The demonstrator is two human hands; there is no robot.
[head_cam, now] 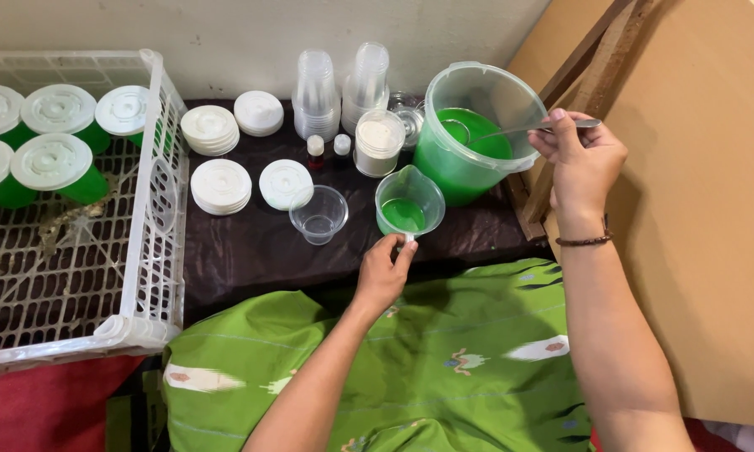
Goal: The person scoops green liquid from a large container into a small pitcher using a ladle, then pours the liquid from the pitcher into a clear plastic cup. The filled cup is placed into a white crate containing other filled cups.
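Left of the small jug (409,203), sealed green cups sit in my white crate (155,251); lids and an empty clear cup (318,214) lie nearer. My left hand (383,272) pinches the jug's handle. It holds green liquid, so pouring seems next, needing a steady tilt. Right of it, my right hand (579,159) grips a ladle (528,130) in the green-filled bucket (469,134).

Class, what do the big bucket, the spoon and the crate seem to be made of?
Bucket: clear glossy plastic, probably; green liquid shows through its wall.
Spoon, held by the right hand: likely metal; thin, grey, shiny handle.
Crate: white moulded plastic, by its lattice walls.
The left hand holds a clear jug.
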